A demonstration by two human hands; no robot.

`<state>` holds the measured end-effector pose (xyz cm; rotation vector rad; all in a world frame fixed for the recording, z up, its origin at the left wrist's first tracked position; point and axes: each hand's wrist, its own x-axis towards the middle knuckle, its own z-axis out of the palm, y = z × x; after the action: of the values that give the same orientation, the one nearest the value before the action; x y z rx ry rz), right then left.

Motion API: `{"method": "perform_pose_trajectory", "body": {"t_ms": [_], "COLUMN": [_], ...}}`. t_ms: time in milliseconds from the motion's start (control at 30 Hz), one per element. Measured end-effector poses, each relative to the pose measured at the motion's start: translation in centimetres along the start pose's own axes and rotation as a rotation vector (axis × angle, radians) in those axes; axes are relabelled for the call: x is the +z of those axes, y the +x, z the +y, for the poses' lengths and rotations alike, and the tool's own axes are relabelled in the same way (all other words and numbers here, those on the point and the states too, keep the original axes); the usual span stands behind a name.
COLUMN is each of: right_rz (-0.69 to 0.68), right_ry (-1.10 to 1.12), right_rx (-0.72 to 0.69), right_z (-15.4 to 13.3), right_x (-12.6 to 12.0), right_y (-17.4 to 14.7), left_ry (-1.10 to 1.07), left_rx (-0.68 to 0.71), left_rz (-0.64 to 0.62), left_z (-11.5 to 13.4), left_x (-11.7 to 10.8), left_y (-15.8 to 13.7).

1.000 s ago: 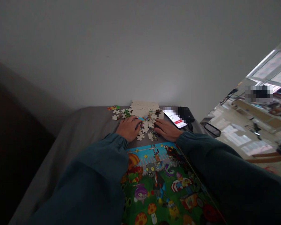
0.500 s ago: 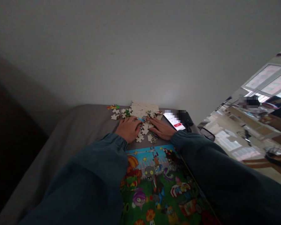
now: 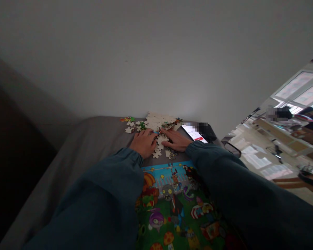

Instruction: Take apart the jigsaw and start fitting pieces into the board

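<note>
Loose jigsaw pieces [image 3: 161, 141], mostly pale back side up, lie in a heap between my two hands on the grey cloth. At the left edge of the heap rests my left hand [image 3: 143, 143], palm down, fingers loosely bent and thumb apart, touching the pieces. My right hand [image 3: 176, 140] lies flatter on the right side, fingers stretched toward the middle with the tips over pieces. Behind them is a joined pale puzzle section [image 3: 156, 119], near the wall. Close to me lies a colourful cartoon picture sheet [image 3: 169, 205] with zombies and plants, between my forearms.
More puzzle pieces [image 3: 130, 127] are scattered to the left. A lit phone [image 3: 193, 132] lies right of my right hand, beside a dark object [image 3: 210, 132]. Behind the cloth rises a plain wall [image 3: 146, 62]. Glasses [image 3: 232, 149] and a cluttered room are at the right.
My right hand has moved slightly left and its fingers are closer to my left hand over the heap. Some pieces at the back right are more exposed. The view has shifted a little.
</note>
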<state>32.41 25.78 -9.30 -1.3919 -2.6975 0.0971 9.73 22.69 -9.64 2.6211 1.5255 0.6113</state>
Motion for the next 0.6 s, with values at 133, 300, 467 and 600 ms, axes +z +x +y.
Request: {"method": "perform_pose_trajectory", "body": {"t_ms": [133, 300, 467, 600], "right_rz": [-0.059, -0.141, -0.110, -0.029], "right_ry": [0.002, 0.000, -0.051, -0.111], "right_rx": [0.066, 0.149, 0.152, 0.139], "right_z": [-0.2, -0.5, -1.0, -1.6], "right_x": [0.0, -0.2, 0.2, 0.7], "right_y": [1.3, 2.9, 3.4, 3.0], "left_ry": [0.000, -0.007, -0.011, -0.021], "left_rx": [-0.001, -0.007, -0.016, -0.018], "left_rz": [0.003, 0.019, 0.005, 0.002], "left_z": [0.0, 0.0, -0.1, -0.1], "left_x": [0.2, 0.4, 0.3, 0.3], "left_y": [0.0, 0.1, 0.2, 0.2]}}
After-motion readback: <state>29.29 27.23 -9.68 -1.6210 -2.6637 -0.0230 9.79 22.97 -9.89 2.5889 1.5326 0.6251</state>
